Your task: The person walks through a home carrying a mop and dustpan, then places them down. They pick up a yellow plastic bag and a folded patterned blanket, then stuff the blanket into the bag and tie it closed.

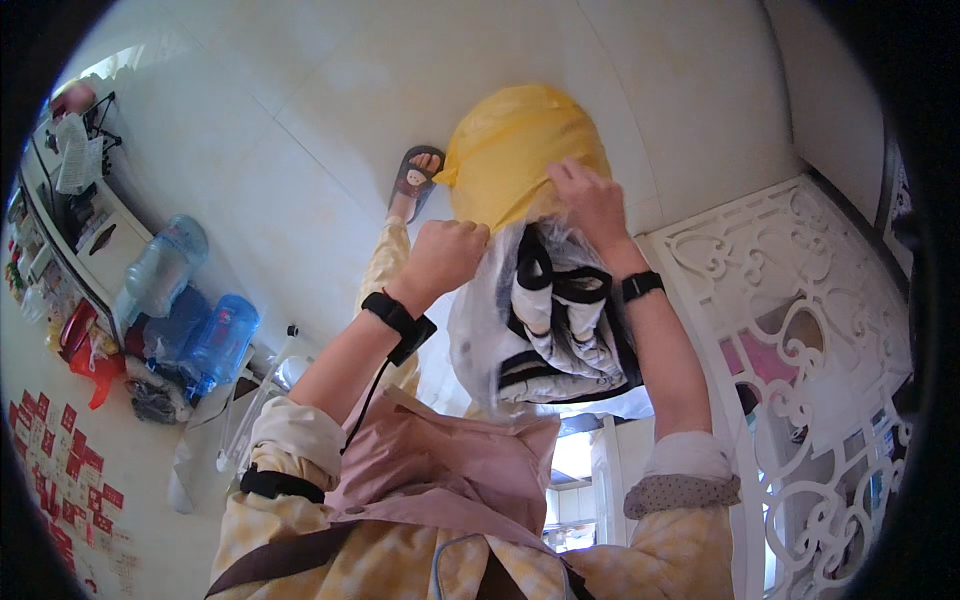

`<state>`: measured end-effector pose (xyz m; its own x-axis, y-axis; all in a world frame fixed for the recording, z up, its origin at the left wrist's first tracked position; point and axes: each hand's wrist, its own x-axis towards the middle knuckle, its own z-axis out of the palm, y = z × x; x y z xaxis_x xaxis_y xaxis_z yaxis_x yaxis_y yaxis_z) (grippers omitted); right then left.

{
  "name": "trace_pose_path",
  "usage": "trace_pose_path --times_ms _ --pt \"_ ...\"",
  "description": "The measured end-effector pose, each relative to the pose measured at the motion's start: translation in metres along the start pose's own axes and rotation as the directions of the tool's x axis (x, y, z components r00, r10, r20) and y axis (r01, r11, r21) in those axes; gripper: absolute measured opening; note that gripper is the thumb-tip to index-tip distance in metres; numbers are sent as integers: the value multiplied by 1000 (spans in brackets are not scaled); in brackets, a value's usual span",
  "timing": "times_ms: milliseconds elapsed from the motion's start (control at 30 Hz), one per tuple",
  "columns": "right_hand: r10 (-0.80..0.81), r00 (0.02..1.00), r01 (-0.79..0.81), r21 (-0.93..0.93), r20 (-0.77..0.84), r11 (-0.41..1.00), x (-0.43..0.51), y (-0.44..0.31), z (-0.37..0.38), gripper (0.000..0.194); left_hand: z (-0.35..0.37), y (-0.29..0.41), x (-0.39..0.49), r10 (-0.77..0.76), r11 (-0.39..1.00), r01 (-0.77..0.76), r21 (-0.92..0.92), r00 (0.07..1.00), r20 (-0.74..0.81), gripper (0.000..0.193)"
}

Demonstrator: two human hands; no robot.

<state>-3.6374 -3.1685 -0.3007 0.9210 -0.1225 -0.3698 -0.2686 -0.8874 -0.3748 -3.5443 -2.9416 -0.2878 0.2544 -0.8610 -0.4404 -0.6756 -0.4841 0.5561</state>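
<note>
My left hand [450, 251] is closed on the edge of a clear plastic bag [480, 330], level with the bag's mouth. My right hand [589, 199] pinches the same bag's edge on the other side. Inside the bag show folded white cloth pieces with thick black trim [570, 322]. Just beyond the bag's mouth is a rounded, full yellow plastic bag [532, 142], with a small twisted tip on its left side. My right fingers overlap the yellow bag; whether they also grip it I cannot tell.
A slippered foot [416, 180] stands on the tiled floor beside the yellow bag. Large blue water jugs [225, 337] and a white cabinet [112, 247] are at the left. A white openwork lattice partition [795, 360] lies at the right.
</note>
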Motion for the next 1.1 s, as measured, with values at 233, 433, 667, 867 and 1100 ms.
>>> trace_pose_path --times_ms 233,433,667,867,1100 --pt "510 853 -516 29 110 856 -49 61 25 45 33 10 8 -209 975 197 -98 969 -128 14" --pt "528 748 -619 138 401 773 -66 128 65 38 81 18 -27 -507 835 519 -181 855 113 20" --pt "401 603 -689 196 690 698 -111 203 90 38 116 55 -25 -479 812 451 -371 878 18 10" --pt "-78 546 -832 528 834 -170 -183 199 16 33 105 65 -51 -427 797 567 -209 773 469 22" --pt "412 791 -572 785 452 238 -161 107 11 34 56 -35 -52 -613 559 430 -709 790 -4 23"
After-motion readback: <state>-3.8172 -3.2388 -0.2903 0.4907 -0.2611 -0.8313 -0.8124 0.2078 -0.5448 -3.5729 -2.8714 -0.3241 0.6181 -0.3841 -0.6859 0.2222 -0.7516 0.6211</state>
